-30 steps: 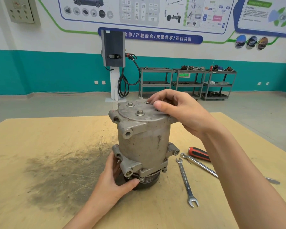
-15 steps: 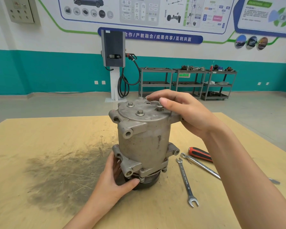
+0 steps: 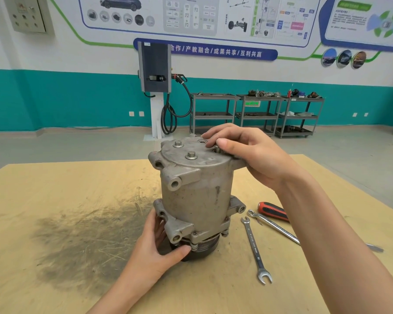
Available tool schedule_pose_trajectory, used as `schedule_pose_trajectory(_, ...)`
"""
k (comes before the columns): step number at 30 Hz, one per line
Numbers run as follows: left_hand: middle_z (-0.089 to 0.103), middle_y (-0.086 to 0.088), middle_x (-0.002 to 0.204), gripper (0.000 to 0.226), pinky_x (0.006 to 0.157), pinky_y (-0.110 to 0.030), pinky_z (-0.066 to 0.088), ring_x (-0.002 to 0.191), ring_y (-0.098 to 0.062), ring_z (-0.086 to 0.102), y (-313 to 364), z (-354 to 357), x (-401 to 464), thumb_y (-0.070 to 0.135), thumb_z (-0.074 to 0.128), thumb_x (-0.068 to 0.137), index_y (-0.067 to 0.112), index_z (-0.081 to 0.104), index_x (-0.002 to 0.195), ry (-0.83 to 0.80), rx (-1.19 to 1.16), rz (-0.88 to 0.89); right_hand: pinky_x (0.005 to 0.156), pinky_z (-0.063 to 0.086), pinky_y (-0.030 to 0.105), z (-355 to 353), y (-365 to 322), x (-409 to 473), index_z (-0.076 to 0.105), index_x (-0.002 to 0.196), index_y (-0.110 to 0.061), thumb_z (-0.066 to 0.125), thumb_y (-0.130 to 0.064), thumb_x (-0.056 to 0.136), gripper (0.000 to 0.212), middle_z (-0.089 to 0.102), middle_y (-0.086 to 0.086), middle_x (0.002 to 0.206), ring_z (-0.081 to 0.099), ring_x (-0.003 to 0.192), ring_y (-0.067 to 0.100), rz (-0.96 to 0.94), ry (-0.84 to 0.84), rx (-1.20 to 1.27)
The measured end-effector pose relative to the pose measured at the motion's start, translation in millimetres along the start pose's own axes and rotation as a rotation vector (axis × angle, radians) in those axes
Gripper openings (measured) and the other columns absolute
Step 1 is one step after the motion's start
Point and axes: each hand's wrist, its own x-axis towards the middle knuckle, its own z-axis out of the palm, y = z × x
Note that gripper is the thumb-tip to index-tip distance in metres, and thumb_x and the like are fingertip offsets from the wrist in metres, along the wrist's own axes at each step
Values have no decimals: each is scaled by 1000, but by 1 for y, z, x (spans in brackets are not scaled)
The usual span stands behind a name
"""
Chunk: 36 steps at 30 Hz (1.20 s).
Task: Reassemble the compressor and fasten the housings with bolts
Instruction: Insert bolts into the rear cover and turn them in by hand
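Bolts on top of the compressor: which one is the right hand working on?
The bolt at the cover's right edge, pinched by the right hand. The two other bolts stand untouched further left.

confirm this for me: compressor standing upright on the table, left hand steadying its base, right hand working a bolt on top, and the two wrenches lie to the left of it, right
Not quite. The two wrenches lie on the table to the right of the compressor, beside a red-handled tool, as the head view shows. The rest holds: the left hand steadies the base and the right hand has its fingers at a bolt on top.
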Motion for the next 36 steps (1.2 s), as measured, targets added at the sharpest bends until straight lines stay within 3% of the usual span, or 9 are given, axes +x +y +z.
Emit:
schedule_pose_trajectory(2,58,31,128,99,94,-9,45,123,2,56,0,-1,0,43,89,53,45,35,136,1,4,0,81,49,19,5,-3,3,67,79,-15,68,-14,85,6,68,-6,99,63,96,8,24,42,-25)
schedule_pose_trajectory(6,58,32,127,99,93,-8,45,122,3,56,1,-1,0,46,89,53,47,35,135,-1,13,-8,73,47,22,10,-2,5,64,77,-16,75,-37,62,28,68,6,94,57,84,14,28,131,-60)
schedule_pose_trajectory(12,57,30,130,98,101,-13,44,126,0,54,2,0,-1,43,88,55,44,34,137,-1,19,4,90,44,25,1,1,-2,72,101,-11,53,-11,97,19,67,-2,117,59,115,12,-13,3,34)
schedule_pose_trajectory(17,57,32,128,96,99,-11,44,125,1,55,2,0,-1,37,89,58,46,34,136,0,25,-5,83,47,22,7,-3,3,65,79,-14,65,-12,88,9,66,-3,100,62,98,12,30,61,21)
schedule_pose_trajectory(21,58,32,127,93,98,-10,44,125,1,55,2,-1,-2,33,89,61,44,35,136,-5,21,-15,76,46,27,12,-3,5,59,73,-16,75,-39,60,31,64,-1,89,57,82,13,42,177,-39)
schedule_pose_trajectory(24,56,32,129,94,101,-12,43,125,1,54,3,-1,-2,29,88,64,41,33,139,-4,28,-10,84,45,28,7,0,2,68,88,-19,64,-46,74,31,68,-7,98,62,94,9,44,91,-19)
schedule_pose_trajectory(27,56,32,129,91,101,-12,43,125,1,55,3,1,-2,26,86,63,40,35,138,-3,33,-8,89,45,22,1,0,-1,72,97,-16,56,-23,94,18,66,-6,110,60,108,6,7,4,-7)
schedule_pose_trajectory(32,58,19,135,95,105,-16,42,126,-1,55,4,-1,-2,24,87,63,36,34,141,3,24,-15,77,47,24,9,-3,6,61,74,-12,72,-32,71,22,65,-4,94,59,88,13,58,96,-67)
schedule_pose_trajectory(36,58,27,131,94,101,-12,43,125,0,55,2,-2,-2,26,89,64,39,34,140,-11,24,-9,79,47,27,6,-3,5,64,81,-14,71,-42,67,32,67,-3,99,61,94,16,60,82,-64)
